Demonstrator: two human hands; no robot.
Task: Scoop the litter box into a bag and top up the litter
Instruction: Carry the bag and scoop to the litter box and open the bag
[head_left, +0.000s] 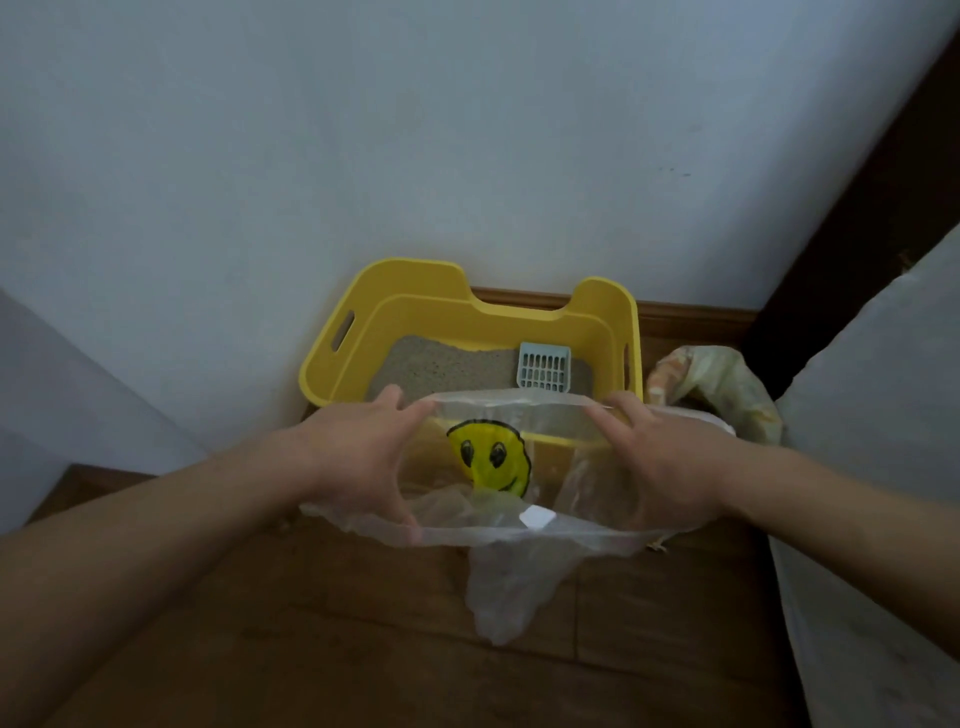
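Note:
A yellow litter box (415, 306) stands on the wooden floor against the wall, with grey litter (441, 366) inside. A pale blue slotted scoop (544, 367) leans in its right part. In front of the box I hold a clear plastic bag (511, 525) with a yellow smiley face printed on it. My left hand (358, 457) grips the left side of the bag's mouth and my right hand (660, 457) grips the right side, so the mouth is stretched wide between them. The bag's bottom hangs down over the floor.
A second crumpled, yellowish bag (722, 387) sits right of the litter box. A pale grey surface (872, 441) rises along the right edge, and a dark door frame (852, 218) stands behind it. Wooden floor (322, 639) spreads below the bag.

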